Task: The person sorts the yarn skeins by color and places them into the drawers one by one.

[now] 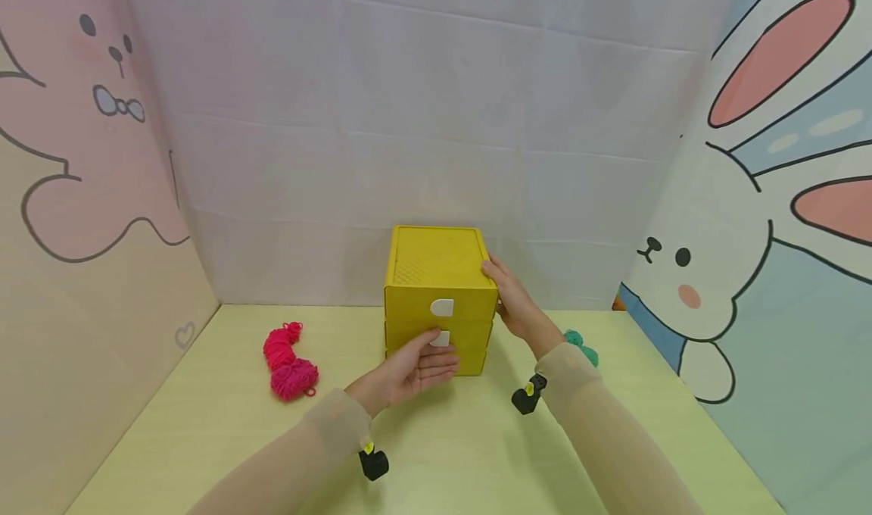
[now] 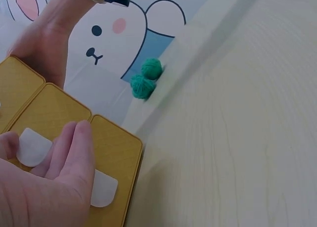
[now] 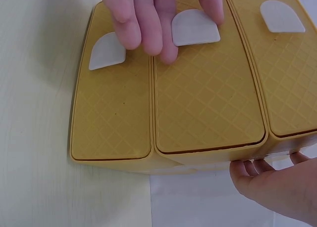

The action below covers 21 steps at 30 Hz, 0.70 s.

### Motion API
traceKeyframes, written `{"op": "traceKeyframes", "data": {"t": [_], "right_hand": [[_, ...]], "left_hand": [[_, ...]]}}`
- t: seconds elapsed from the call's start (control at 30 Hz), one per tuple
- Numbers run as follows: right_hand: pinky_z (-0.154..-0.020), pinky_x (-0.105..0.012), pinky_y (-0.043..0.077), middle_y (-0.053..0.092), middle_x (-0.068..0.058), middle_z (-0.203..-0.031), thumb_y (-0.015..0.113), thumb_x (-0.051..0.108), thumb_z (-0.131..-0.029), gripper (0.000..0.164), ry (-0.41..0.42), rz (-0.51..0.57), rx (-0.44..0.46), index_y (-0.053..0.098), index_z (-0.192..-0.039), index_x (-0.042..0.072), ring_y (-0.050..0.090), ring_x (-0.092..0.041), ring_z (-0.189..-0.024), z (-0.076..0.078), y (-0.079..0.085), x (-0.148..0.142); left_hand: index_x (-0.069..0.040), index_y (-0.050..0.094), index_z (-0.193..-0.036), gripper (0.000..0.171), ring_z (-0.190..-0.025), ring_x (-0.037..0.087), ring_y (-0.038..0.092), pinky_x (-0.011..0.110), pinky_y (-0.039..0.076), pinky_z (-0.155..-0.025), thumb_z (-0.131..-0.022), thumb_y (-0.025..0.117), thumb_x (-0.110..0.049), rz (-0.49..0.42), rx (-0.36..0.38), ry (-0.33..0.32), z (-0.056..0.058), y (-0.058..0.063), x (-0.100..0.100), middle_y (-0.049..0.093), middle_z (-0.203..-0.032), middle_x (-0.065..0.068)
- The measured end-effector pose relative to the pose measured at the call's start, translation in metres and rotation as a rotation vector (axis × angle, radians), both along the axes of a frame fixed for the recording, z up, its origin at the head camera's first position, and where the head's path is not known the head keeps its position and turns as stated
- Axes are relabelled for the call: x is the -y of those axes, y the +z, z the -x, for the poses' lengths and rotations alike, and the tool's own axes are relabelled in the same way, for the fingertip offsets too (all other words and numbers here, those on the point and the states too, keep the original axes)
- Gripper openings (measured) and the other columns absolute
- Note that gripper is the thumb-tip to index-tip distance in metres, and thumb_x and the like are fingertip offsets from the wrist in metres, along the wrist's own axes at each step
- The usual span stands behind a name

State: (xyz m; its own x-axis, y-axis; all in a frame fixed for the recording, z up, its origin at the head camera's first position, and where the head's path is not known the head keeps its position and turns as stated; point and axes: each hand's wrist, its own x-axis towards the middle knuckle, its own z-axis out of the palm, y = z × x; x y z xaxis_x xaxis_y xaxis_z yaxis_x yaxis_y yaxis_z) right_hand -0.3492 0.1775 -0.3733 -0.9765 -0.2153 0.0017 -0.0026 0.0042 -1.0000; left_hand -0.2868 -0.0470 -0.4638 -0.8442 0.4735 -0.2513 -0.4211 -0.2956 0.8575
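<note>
A yellow drawer box (image 1: 439,257) with three stacked drawers stands against the back wall, all drawers closed. Each drawer front has a white tab handle; my left hand (image 1: 409,371) is at the middle one (image 3: 195,28), palm turned up. Its thumb lies along one edge of that handle and its nearly straight fingers along the other, pinching it. My right hand (image 1: 516,303) rests against the box's right side, a digit over the top edge. The bottom drawer's handle (image 2: 103,188) lies just under the left fingers, and the top one (image 1: 441,307) above the thumb.
Red and pink yarn balls (image 1: 289,363) lie on the table (image 1: 450,454) to the left. Green yarn balls (image 2: 143,83) sit to the right, partly behind my right sleeve in the head view. Rabbit-printed side walls and a white back cloth (image 1: 422,106) surround the table.
</note>
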Motion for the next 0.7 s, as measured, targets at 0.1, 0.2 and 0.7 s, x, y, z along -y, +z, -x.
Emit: {"op": "traceKeyframes", "data": {"t": [0.1,0.2,0.7], "right_hand": [[-0.128,-0.06,0.02,0.019,-0.009,-0.176,0.04,0.042,-0.116,0.066,0.001,0.001,-0.004,0.013,-0.173,0.025,0.027,-0.034,-0.157,0.0,0.0,0.0],[-0.128,-0.061,0.019,0.018,-0.008,-0.177,0.04,0.042,-0.116,0.066,0.003,-0.003,-0.004,0.013,-0.173,0.026,0.025,-0.034,-0.158,0.0,0.0,-0.001],[-0.128,-0.058,0.021,0.016,-0.007,-0.177,0.041,0.042,-0.115,0.066,-0.009,0.003,0.009,0.012,-0.173,0.026,0.025,-0.033,-0.159,-0.001,0.001,0.0]], "left_hand": [[0.013,0.055,-0.144,0.066,-0.124,0.033,0.07,0.038,0.056,-0.105,-0.112,0.053,-0.045,0.002,-0.014,0.012,-0.001,0.0,-0.001,0.063,-0.142,0.029],[0.013,0.055,-0.144,0.066,-0.126,0.035,0.069,0.038,0.056,-0.105,-0.111,0.054,-0.044,0.003,-0.027,0.02,-0.003,-0.001,-0.002,0.064,-0.141,0.029],[0.012,0.058,-0.142,0.065,-0.135,0.04,0.062,0.039,0.054,-0.108,-0.111,0.054,-0.046,-0.007,-0.025,-0.037,-0.031,-0.003,0.003,0.067,-0.137,0.026]]}}
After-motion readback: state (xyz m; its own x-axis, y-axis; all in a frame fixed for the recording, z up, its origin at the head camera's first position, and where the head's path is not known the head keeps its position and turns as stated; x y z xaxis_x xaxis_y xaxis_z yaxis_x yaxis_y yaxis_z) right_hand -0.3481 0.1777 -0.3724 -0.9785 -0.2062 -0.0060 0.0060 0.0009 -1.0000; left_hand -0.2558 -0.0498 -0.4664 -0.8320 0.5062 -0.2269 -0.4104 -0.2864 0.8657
